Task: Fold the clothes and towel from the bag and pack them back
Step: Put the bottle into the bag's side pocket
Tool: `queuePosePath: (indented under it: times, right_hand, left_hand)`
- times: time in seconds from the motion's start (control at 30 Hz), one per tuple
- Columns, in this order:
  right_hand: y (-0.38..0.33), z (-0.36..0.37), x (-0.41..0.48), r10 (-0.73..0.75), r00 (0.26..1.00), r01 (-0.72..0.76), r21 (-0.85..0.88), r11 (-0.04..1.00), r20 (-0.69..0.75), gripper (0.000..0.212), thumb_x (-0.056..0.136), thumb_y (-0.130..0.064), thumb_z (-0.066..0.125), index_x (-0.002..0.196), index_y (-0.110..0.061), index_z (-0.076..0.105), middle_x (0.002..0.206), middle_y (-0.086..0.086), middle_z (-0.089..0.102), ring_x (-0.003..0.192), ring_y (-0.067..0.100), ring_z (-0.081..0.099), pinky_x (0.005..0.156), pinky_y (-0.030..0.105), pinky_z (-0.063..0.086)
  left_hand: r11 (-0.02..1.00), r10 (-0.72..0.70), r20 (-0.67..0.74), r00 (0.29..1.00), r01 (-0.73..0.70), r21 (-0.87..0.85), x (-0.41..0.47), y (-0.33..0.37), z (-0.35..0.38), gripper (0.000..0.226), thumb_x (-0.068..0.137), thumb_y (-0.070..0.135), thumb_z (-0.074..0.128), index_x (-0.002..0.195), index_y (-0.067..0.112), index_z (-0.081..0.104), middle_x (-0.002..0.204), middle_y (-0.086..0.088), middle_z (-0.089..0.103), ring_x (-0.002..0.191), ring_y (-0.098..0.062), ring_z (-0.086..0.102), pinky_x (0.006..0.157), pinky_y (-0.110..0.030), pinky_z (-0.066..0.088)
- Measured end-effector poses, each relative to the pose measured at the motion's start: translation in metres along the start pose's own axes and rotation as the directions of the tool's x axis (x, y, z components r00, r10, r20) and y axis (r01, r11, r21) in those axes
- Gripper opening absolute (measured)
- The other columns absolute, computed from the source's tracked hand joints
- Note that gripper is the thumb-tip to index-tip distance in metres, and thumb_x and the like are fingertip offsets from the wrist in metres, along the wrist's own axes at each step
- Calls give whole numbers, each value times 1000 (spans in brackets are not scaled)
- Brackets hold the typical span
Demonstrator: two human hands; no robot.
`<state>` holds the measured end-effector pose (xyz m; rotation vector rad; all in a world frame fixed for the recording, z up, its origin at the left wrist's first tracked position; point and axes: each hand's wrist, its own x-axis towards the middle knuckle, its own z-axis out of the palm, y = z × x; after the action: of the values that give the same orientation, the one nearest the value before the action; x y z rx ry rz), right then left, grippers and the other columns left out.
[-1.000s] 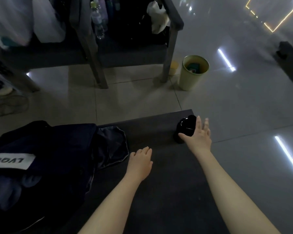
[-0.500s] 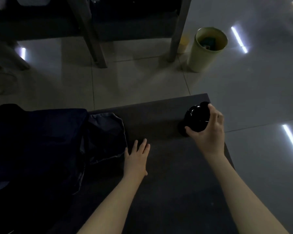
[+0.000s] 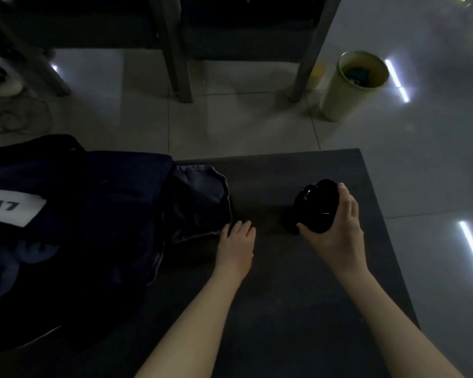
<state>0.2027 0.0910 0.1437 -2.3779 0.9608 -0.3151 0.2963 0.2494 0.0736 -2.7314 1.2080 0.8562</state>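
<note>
The right hand (image 3: 339, 233) grips a glossy, rounded black object (image 3: 316, 205) over the matte dark table (image 3: 298, 309), while the left hand (image 3: 236, 246) lies flat beside rumpled navy fabric (image 3: 200, 197).

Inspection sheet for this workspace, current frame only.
Surface: dark matte table.
Job's things: navy fabric pile with white label, table's left; bag and clothes not separable.
Clutter: black glossy object, table's right.
Hands: left hand flat on table beside pile's edge; right hand grips the black glossy object.
Cables: thin cable looped on floor, far left.
Surroundings: tiled floor, yellow-green bin, grey furniture legs.
</note>
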Motion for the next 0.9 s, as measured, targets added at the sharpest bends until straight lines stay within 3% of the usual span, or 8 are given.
queuePosePath:
  times: [0.07,0.13,0.2,0.3,0.4,0.57,0.73,0.9]
  right_hand:
    - [-7,3,-8,27,999,-27,2,1000,32,104,65,-26,84,144,-14,19,145,10,29,125,37,42,87,55,46]
    - [-17,9,-20,4,998,-5,14,1000,60,102,64,-26,85,143,-12,22,145,11,29,125,36,41,88,55,49]
    - [-29,17,-33,-30,997,26,44,999,78,100,61,-23,86,140,-10,26,143,11,30,124,35,42,88,53,50]
    - [-49,32,-52,-66,993,58,75,995,97,100,58,-23,88,139,-8,30,141,10,32,123,33,43,88,49,50]
    - [-73,45,-71,-59,994,43,156,987,96,99,60,-25,87,139,-6,31,140,9,34,121,31,45,90,44,48]
    - [-116,66,-89,-116,990,90,272,958,82,99,61,-25,87,141,-6,32,141,9,34,124,25,42,92,36,43]
    - [-151,90,-90,-163,982,126,310,943,97,98,61,-26,87,141,-10,34,142,11,33,125,25,41,90,25,37]
    - [-168,103,-85,-197,978,162,330,930,75,96,62,-29,86,141,-12,36,147,8,34,127,28,44,91,34,45]
  left_hand:
    - [998,-46,-129,991,42,-36,-20,-12,0,55,92,15,55,143,13,36,149,-6,34,139,-23,29,115,-40,21]
    - [997,-75,-297,952,74,-16,-40,-30,-2,42,82,13,67,122,14,59,123,-5,56,115,-22,51,99,-36,40]
    - [993,-106,-361,926,115,4,-58,-50,-8,28,76,11,71,104,16,67,102,-2,61,95,-21,57,83,-33,45]
    - [978,-126,-365,922,177,108,-84,-82,-17,20,82,8,60,100,16,65,101,-4,58,96,-23,52,83,-36,41]
    - [938,-58,-420,906,194,289,-104,-113,-29,20,64,8,76,82,13,68,83,-6,58,81,-25,54,75,-39,43]
    - [875,11,-364,931,168,455,-127,-150,-44,19,63,14,76,80,16,69,82,-3,59,81,-22,55,73,-35,42]
    - [949,30,-371,928,91,303,-133,-159,-59,35,33,-10,84,50,5,56,60,-11,52,46,-25,50,38,-26,37]
    - [956,175,-352,920,-73,284,-143,-169,-70,42,30,-10,87,43,7,51,56,-7,50,37,-19,46,31,-16,27]
